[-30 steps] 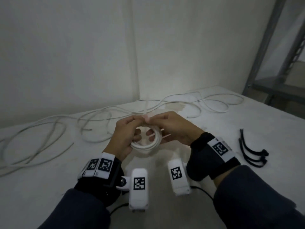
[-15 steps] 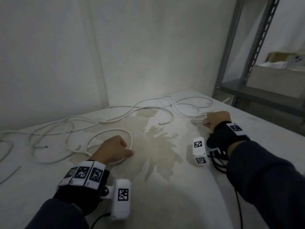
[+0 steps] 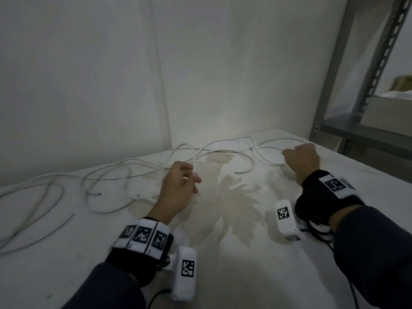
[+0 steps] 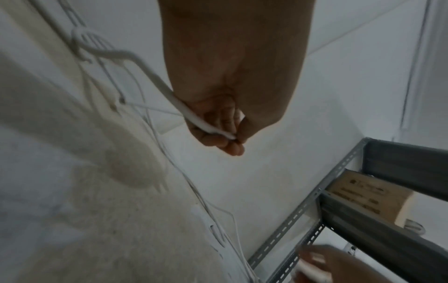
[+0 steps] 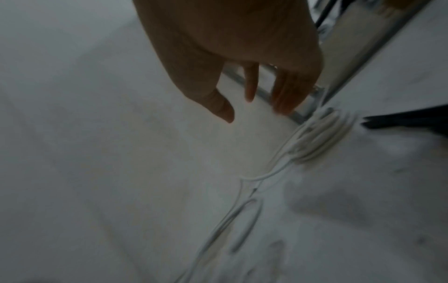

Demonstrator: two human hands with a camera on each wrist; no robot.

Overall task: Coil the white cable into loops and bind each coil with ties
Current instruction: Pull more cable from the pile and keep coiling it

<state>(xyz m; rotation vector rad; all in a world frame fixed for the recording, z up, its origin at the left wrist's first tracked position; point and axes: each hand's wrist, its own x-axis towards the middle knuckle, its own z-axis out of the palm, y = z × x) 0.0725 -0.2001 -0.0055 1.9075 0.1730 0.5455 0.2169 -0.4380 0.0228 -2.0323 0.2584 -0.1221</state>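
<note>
Loose white cable (image 3: 223,141) sprawls over the back and left of the white table (image 3: 245,275). My left hand (image 3: 189,179) is raised a little above the table's middle and pinches one strand; the left wrist view shows that cable (image 4: 169,95) held between thumb and fingertips of the left hand (image 4: 232,137). A small finished coil (image 5: 322,134) lies flat at the far right. My right hand (image 5: 252,107) hovers just beside it with fingers relaxed and holds nothing. In the head view the coil (image 3: 287,172) is mostly hidden under the right hand (image 3: 298,157). Black ties (image 5: 407,118) lie right of the coil.
A grey metal shelf rack (image 3: 347,85) stands at the table's right edge, with a cardboard box (image 3: 401,83) on a shelf. The white walls meet in a corner behind the table. A brownish stain (image 3: 234,208) marks the table's middle.
A second ago both hands held the coil at the centre. The right hand carried it to the far right and let go; the left hand took a loose strand and lifted it.
</note>
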